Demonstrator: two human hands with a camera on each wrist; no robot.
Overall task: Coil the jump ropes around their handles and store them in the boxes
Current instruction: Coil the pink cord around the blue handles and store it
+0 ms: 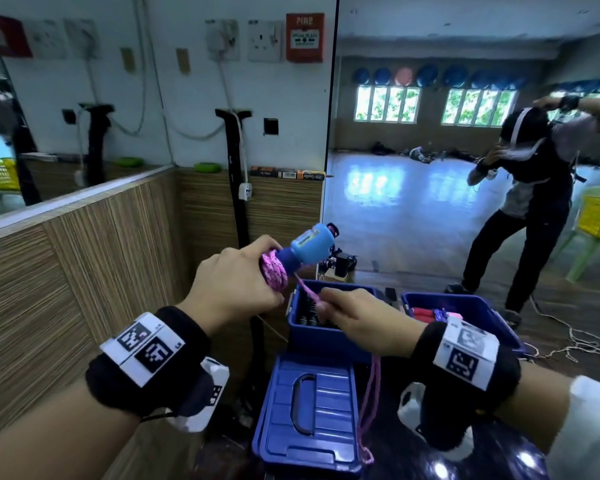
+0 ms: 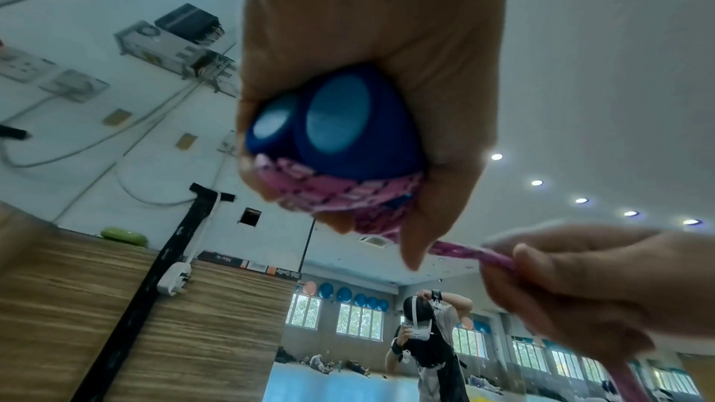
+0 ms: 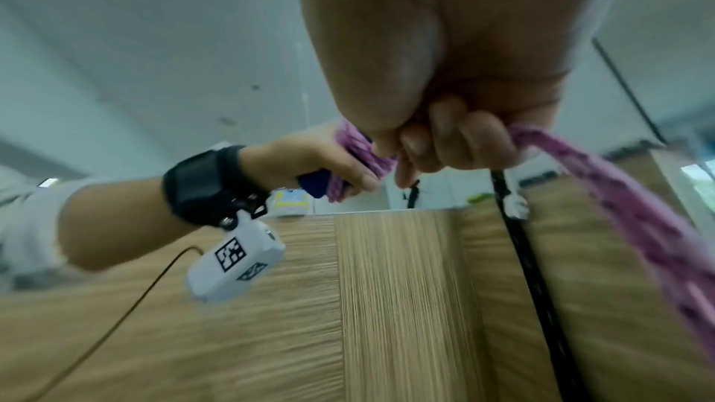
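My left hand [image 1: 238,282] grips two blue jump-rope handles [image 1: 310,245] held side by side, their round ends [image 2: 336,121] facing the left wrist camera. Pink rope coils [image 1: 273,273] wrap the handles under my fingers. My right hand [image 1: 354,317] pinches the free pink rope [image 3: 603,176] just right of the coils. The loose rest of the rope [image 1: 369,403] hangs down past a closed blue box. An open blue box [image 1: 326,336] sits below my right hand with dark things inside. A second open blue box [image 1: 478,311] at the right holds red and pink items.
A blue lid with a handle [image 1: 309,407] lies closest to me. A wood-panelled wall [image 1: 101,254] stands at the left with a black post [image 1: 238,188]. Another person [image 1: 530,202] stands at the right, cords [image 1: 575,344] on the floor near them.
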